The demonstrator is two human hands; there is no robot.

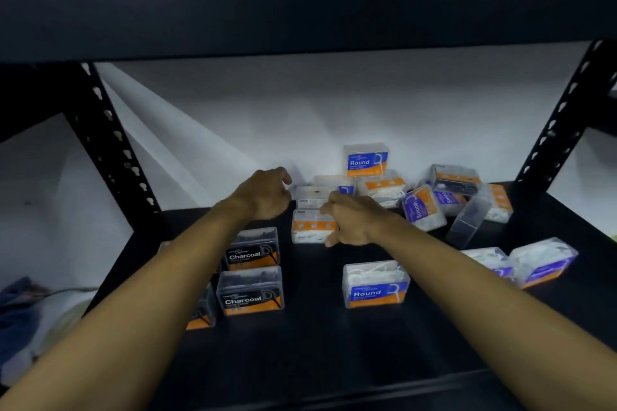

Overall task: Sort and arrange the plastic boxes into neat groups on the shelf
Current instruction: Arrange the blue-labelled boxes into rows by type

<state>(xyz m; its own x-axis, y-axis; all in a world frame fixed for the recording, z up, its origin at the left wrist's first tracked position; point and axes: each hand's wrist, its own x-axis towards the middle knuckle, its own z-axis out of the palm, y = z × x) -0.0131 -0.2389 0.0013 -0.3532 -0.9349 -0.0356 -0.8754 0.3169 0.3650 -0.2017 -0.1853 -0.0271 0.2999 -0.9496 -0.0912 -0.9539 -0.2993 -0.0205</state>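
Observation:
Clear plastic floss boxes lie on the black shelf. Two black "Charcoal" boxes stand one behind the other at the front left. A blue "Round" box stands at the front centre. My right hand grips the right end of a white-and-orange box between thumb and fingers. My left hand hovers with loosely curled fingers beside the left end of a clear box; contact is unclear. A jumbled heap with "Smooth" boxes and another "Round" box fills the back right.
Two more white boxes lie tilted at the right edge. Another orange-labelled box is half hidden under my left forearm. Black perforated uprights frame both sides, an upper shelf hangs overhead, and a white wall is behind.

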